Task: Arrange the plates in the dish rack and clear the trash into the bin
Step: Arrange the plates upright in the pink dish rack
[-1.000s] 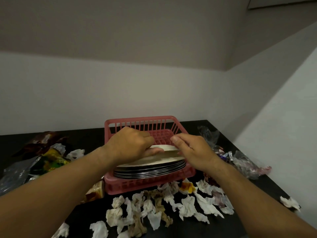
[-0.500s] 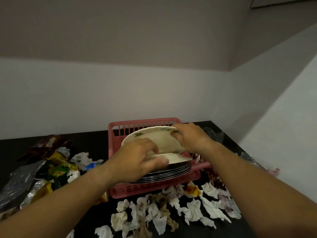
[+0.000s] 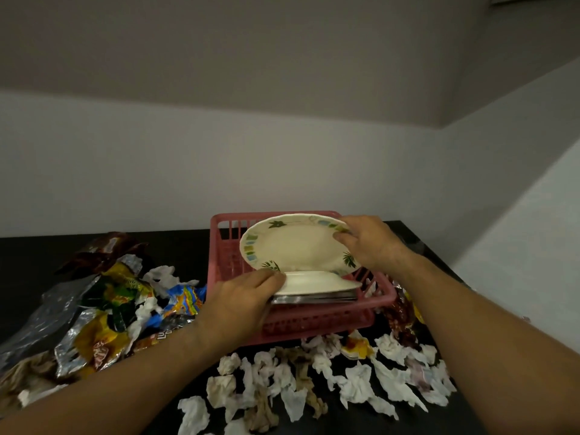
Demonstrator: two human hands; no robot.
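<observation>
Standing one plate up looks like the job right now. The right hand [image 3: 370, 243] has its fingers [image 3: 343, 237] clamped on the rim of the leafy plate [image 3: 295, 246] and tips it up on its edge inside the pink dish rack [image 3: 226, 255]. The left hand [image 3: 238, 302] holds the pile of plates [image 3: 317, 287] that lies flat in the rack, thumb on top. Its other fingers seem to curl under the pile, but they are hard to see. So the plates are in the rack, but most are not stood up yet. No trash is cleared: tissues [image 3: 354, 384] and wrappers [image 3: 103, 306] lie all over the black desk [image 3: 31, 262]. No bin shows.
</observation>
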